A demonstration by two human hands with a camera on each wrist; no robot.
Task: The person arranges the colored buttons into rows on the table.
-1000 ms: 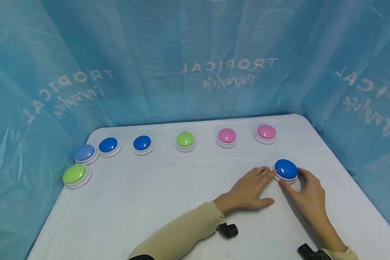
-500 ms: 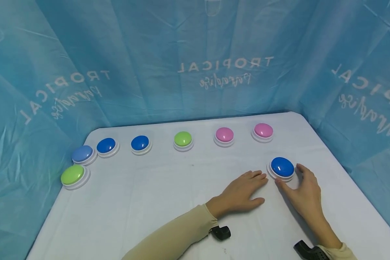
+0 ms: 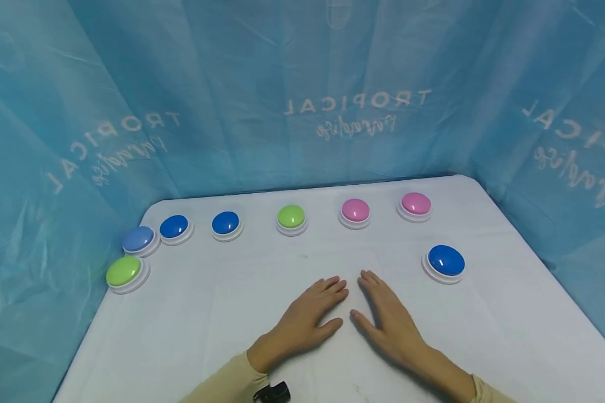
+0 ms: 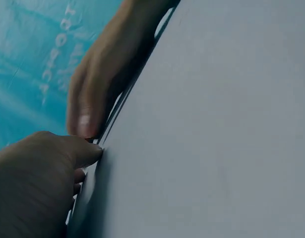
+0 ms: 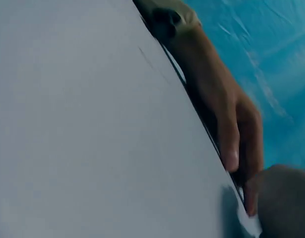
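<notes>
In the head view my left hand (image 3: 305, 319) and my right hand (image 3: 390, 322) lie low over the white table, side by side, fingers straight and holding nothing. A narrow gap parts their fingertips. Nearest to the right hand, beyond it to the right, a blue push button (image 3: 446, 261) sits on its white round base. Both wrist views catch the two hands close to the tabletop: the left wrist view has the right hand (image 4: 105, 74) opposite, and the right wrist view has the left hand (image 5: 221, 99).
Along the back stand two pink buttons (image 3: 355, 210), a green button (image 3: 291, 216) and two blue buttons (image 3: 226, 223). A light blue button (image 3: 138, 239) and another green button (image 3: 123, 271) sit at the left edge. Blue curtains (image 3: 262, 140) enclose the white table (image 3: 222, 336).
The right hand has let go of the blue button and moved left. My left hand has drawn back to the left, away from that button, which stays at the right.
</notes>
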